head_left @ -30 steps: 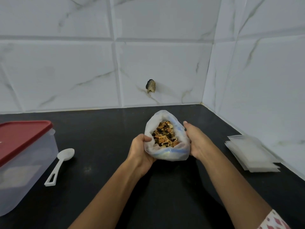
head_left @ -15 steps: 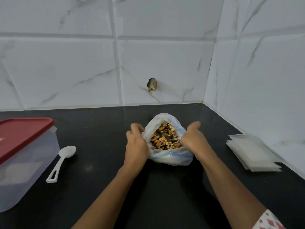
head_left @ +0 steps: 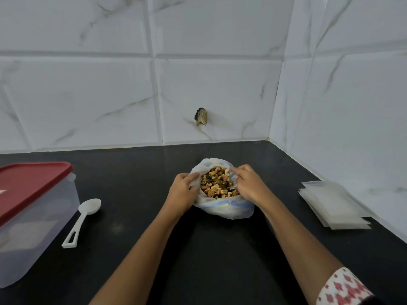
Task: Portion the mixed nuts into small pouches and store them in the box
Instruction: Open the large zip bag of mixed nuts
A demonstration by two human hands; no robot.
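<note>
Two bare hands work at the mouth of a soft white plastic bag [head_left: 226, 211] that sits near the middle of a black countertop [head_left: 220, 260]. The left hand [head_left: 182, 191] has its fingers curled round the bag's left rim; the right hand [head_left: 247, 183] pinches the right rim with bent fingers, so both grasp the bag and nothing else. Inside lie brown, tan and dark mixed nuts [head_left: 218, 183], heaped close to the brim. This looks like the opening step, spreading the rim wide (no portion appears scooped yet). A white plastic spoon [head_left: 84, 216] lies untouched to the left, near a clear plastic box with a red lid [head_left: 33, 227], closed. A stack of small clear flat pouches [head_left: 332, 204] waits well apart on the right. The next move likely calls for freeing one hand to fetch a pouch or the spoon, once the bag stands open unaided.
</note>
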